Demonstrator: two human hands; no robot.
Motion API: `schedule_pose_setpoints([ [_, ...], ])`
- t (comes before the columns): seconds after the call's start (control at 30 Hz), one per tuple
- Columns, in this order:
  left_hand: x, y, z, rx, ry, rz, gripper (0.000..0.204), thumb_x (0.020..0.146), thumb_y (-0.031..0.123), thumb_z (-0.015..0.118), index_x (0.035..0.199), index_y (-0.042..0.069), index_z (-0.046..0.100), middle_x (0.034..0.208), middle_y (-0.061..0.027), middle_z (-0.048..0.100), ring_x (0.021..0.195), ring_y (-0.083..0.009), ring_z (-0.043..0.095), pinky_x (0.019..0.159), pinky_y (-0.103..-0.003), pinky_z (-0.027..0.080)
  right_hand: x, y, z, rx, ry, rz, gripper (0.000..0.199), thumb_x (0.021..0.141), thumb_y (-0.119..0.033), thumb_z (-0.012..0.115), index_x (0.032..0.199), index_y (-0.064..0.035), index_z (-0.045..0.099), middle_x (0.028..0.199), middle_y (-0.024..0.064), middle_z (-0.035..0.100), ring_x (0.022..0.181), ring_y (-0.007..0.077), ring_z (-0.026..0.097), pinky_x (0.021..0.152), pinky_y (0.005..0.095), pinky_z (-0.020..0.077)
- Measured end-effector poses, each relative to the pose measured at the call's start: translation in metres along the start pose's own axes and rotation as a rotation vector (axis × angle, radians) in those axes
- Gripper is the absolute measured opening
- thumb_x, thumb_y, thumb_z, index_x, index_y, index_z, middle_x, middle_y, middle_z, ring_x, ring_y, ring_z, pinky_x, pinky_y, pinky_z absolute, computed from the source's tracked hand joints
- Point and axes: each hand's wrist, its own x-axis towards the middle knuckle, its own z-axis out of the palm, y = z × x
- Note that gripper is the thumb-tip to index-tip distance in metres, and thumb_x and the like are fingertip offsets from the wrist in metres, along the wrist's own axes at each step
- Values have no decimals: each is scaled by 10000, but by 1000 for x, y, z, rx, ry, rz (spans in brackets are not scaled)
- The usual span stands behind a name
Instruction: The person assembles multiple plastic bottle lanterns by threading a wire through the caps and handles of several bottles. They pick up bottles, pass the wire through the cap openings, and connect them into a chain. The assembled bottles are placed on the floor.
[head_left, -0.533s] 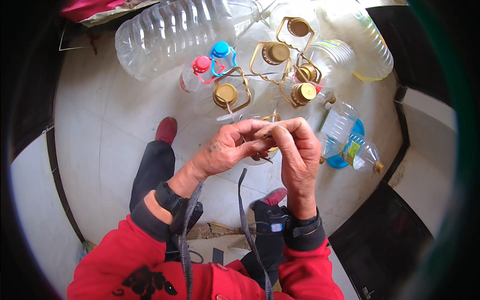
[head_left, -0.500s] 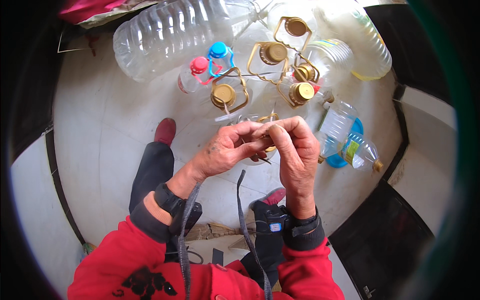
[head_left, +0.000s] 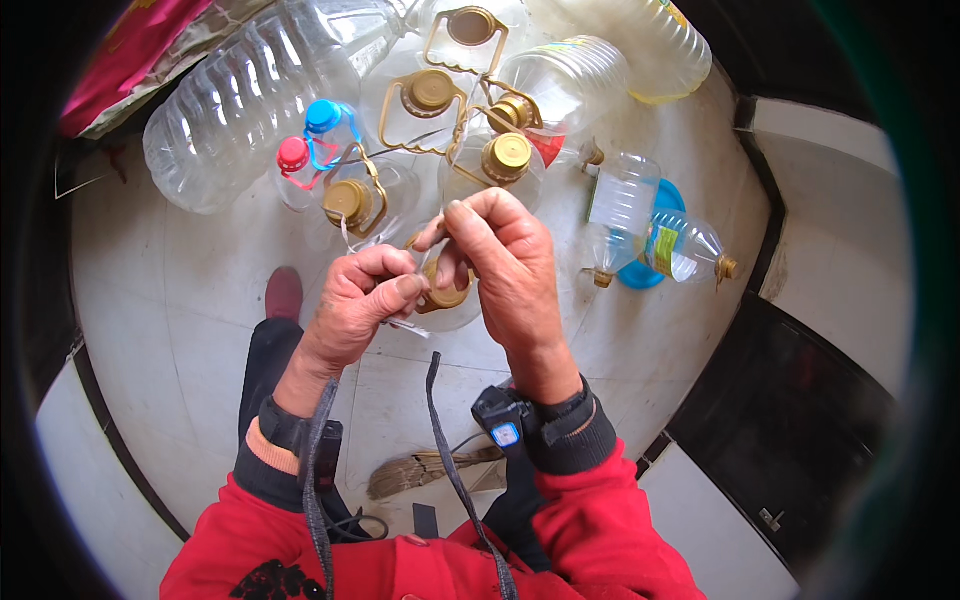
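Observation:
In front of me my left hand (head_left: 350,310) pinches a thin pale string (head_left: 409,327), whose end sticks out below the thumb. My right hand (head_left: 510,265) is closed, thumb against forefinger, on another part of the string, slightly higher up. Some of it is hidden by my fingers. A pale length also reaches up from my left hand to the handle of a gold-capped clear jug (head_left: 347,202). Right below my hands stands another jug with a gold cap (head_left: 447,290), partly covered by them. Beyond are more gold-capped jugs, one with its cap (head_left: 506,157) close above my right hand.
A large ribbed clear bottle (head_left: 230,115) lies at the far left. Smaller bottles with a red cap (head_left: 293,154) and a blue cap (head_left: 323,115) stand before it. At right, clear bottles (head_left: 690,248) lie over a blue round thing (head_left: 665,200). A broom (head_left: 420,472) lies near my feet.
My view has shifted, so the bottles appear farther left. My hands have drawn slightly apart, and the pale string now shows between and below them.

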Motion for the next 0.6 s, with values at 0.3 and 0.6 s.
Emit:
schedule_pose_setpoints([
  [0.3,12,-16,-4,21,82,-33,116,833,109,531,797,1,552,576,36,419,494,-36,322,459,-188,251,0,28,-63,-174,103,85,139,852,-166,516,803,-38,542,736,59,616,538,61,519,467,169,382],
  [0.6,19,-19,-9,-8,151,-36,124,839,96,511,778,-11,522,557,26,395,477,-45,316,447,-192,255,46,72,-221,-302,556,117,133,823,-192,558,867,-67,557,729,51,616,547,69,529,456,174,387],
])
